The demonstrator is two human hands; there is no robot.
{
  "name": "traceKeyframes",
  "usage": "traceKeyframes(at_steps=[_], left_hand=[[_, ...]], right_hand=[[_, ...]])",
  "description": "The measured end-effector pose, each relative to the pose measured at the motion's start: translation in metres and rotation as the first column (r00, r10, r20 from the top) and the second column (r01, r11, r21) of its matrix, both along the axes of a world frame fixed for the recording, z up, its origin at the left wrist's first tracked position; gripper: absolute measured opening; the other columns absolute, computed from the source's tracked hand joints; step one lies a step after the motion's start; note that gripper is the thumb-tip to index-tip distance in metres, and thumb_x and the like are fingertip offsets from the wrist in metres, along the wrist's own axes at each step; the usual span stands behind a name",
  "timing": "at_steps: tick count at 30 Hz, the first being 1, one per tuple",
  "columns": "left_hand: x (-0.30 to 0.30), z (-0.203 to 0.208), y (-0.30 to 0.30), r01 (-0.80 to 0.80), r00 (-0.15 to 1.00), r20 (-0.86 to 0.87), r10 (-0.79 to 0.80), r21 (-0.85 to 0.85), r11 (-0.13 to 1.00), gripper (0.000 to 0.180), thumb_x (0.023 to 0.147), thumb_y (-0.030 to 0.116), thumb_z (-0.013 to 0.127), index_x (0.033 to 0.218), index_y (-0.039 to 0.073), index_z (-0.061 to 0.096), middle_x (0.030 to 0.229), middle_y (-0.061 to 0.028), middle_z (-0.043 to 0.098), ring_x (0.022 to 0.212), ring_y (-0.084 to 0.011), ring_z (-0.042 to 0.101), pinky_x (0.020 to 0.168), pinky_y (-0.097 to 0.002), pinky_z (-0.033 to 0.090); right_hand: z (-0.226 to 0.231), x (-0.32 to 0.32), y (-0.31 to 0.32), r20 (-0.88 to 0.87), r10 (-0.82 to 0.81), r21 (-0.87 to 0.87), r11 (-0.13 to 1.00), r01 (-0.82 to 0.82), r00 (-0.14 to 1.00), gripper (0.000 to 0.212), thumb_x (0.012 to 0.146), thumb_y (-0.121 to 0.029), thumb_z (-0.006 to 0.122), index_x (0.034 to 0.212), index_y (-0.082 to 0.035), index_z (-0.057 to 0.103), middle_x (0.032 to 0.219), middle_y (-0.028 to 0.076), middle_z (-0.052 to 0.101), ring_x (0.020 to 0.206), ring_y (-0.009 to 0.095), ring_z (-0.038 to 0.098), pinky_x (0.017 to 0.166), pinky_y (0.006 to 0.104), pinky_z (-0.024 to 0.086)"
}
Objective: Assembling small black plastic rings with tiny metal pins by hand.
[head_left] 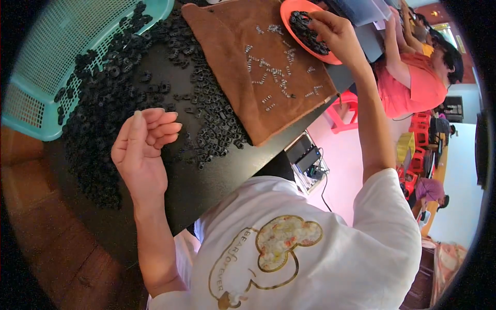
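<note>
My left hand (142, 150) is raised over the table beside a big heap of small black plastic parts (98, 124). Its fingers are loosely curled and somewhat apart, and nothing shows in them. At the far right, my right hand (336, 39) reaches to an orange-red dish (330, 58) of small black pieces (306, 33). Its thumb and fingertips are pinched together over the dish; what they hold, if anything, is too small to make out. Between the hands lies a brown cloth (222, 46) with many tiny silvery metal pieces (279, 72) scattered on it.
A teal plastic basket (39, 67) lies tipped at the far left, black parts spilling from it. More loose black parts (217, 119) spread along the cloth's left edge. Beyond the dish, a person in a coral shirt (413, 85) works near a clear bin (361, 10). Red stools (419, 129) stand behind.
</note>
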State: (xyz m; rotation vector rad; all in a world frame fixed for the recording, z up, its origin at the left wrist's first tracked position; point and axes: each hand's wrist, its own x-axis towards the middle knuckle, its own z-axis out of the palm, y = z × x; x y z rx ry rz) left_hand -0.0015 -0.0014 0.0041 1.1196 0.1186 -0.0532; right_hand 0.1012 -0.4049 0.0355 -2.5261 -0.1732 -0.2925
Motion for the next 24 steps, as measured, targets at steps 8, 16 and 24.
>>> traceKeyframes(at_steps=[8, 16, 24], left_hand=[[-0.005, -0.005, -0.004, 0.077, 0.994, 0.056, -0.093, 0.241, 0.967, 0.025, 0.098, 0.018, 0.051, 0.092, -0.002, 0.065, 0.08, -0.0084, 0.068, 0.06, -0.0077, 0.058, 0.057, -0.0207, 0.045], [-0.005, 0.001, -0.004, 0.013, 0.992, 0.111, -0.054, 0.337, 0.942, 0.026, 0.097, 0.02, 0.051, 0.091, -0.001, 0.065, 0.078, -0.0095, 0.067, 0.056, -0.0098, 0.057, 0.054, -0.0223, 0.045], [0.001, -0.005, 0.005, -0.002, 0.997, 0.076, -0.009, 0.144, 0.99, 0.026, 0.098, 0.019, 0.051, 0.092, -0.002, 0.065, 0.077, -0.0065, 0.066, 0.059, -0.0066, 0.056, 0.056, -0.0203, 0.044]], right_hand=[[0.0, 0.0, 0.161, 0.094, 0.589, -0.185, 0.803, -0.567, 0.803, 0.021, 0.088, -0.009, 0.057, 0.105, 0.002, 0.059, 0.093, 0.016, 0.059, 0.088, 0.032, 0.06, 0.078, 0.0363, 0.048], [-0.027, 0.032, 0.263, 0.115, 0.692, -0.306, 0.707, -0.638, 0.712, 0.016, 0.082, -0.019, 0.059, 0.088, -0.004, 0.063, 0.09, 0.014, 0.06, 0.08, 0.036, 0.064, 0.065, 0.0466, 0.053], [-0.034, 0.033, 0.266, 0.009, 0.648, -0.386, 0.705, -0.595, 0.762, 0.022, 0.081, -0.019, 0.065, 0.09, 0.0, 0.059, 0.088, 0.013, 0.057, 0.081, 0.034, 0.061, 0.068, 0.0433, 0.051]])
